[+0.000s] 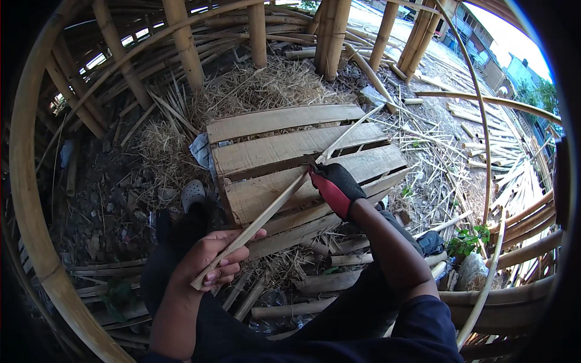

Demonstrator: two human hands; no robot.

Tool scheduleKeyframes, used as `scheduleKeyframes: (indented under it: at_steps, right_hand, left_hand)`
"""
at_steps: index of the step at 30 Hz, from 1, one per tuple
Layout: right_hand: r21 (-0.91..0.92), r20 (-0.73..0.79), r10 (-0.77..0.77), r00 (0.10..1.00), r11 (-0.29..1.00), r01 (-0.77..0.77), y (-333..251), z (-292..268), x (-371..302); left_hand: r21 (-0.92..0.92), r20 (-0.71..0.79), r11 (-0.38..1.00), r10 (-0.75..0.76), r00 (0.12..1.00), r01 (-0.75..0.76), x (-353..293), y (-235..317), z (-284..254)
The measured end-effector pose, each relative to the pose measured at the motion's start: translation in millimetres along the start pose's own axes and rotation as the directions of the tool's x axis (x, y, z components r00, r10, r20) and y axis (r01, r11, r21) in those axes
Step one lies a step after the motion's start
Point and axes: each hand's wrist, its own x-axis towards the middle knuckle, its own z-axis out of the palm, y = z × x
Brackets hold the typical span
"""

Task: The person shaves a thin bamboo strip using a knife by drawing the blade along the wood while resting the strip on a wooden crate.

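Note:
A long pale bamboo strip runs slantwise from lower left to upper right. My left hand is bare and closed around its near end, the tip sticking out past the palm. Farther up, my right hand, in a red and black glove, is closed at the strip's middle. The strip's thinner far part continues beyond the glove. A small dark shape shows by the gloved fingers; I cannot make out whether it is a tool. Beneath lies a slatted wooden bench, its boards separated by gaps.
Straw-like shavings are heaped behind the bench. Bamboo posts stand at the back, and a curved bamboo pole bends along the left. Split strips litter the ground at right. A grey clog is left of the bench.

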Motion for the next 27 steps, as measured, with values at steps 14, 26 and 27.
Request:
scheduleKeyframes:
  at_steps: [14,26,27]
  right_hand:
    - [0.031,-0.001,-0.295,0.956,0.955,0.295,38.1,-8.6,5.1]
    - [0.042,0.158,-0.106,0.982,0.994,0.1,-5.0,-0.2,-13.6]
    - [-0.009,0.153,-0.159,0.975,0.987,0.162,-1.9,9.2,-16.4]
  left_hand:
    - [-0.039,0.006,0.999,0.014,1.0,-0.014,5.3,-5.4,5.0]
    - [-0.107,0.038,0.994,0.002,0.999,0.002,8.9,-15.6,4.2]
    - [-0.107,0.039,0.994,-0.001,0.999,0.005,9.0,-15.0,4.2]
